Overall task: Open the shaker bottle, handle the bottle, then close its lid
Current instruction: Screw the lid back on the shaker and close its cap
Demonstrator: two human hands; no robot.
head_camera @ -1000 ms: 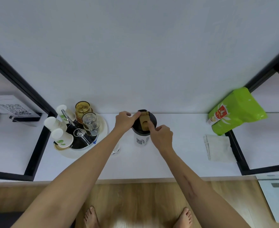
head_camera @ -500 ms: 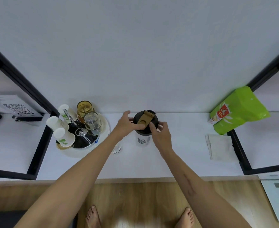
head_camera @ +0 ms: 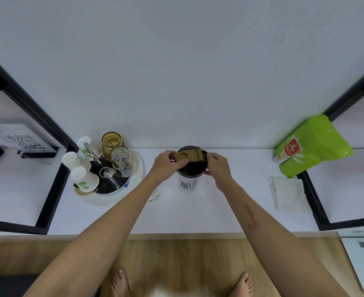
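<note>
A white shaker bottle (head_camera: pixel 189 184) with a dark logo stands upright on the white counter (head_camera: pixel 198 211) near the wall. Its lid (head_camera: pixel 192 168) is black with a tan flip cap (head_camera: pixel 187 156) lying across the top. My left hand (head_camera: pixel 166 163) grips the lid's left side, thumb resting on the tan cap. On the opposite rim, my right hand (head_camera: pixel 218 168) holds the lid with curled fingers.
A round white tray (head_camera: pixel 133 187) at the left carries paper cups (head_camera: pixel 84 179), glasses (head_camera: pixel 121 160) and an amber jar. A green pouch (head_camera: pixel 311 145) leans at the right, with a folded cloth (head_camera: pixel 288 192) in front. Black frames (head_camera: pixel 50 194) bound both sides. A small clear item (head_camera: pixel 154 195) lies under my left forearm.
Both hands turned the lid: the tan cap swung from pointing away to lying sideways. My right hand moved from the cap's top to the lid's right rim.
</note>
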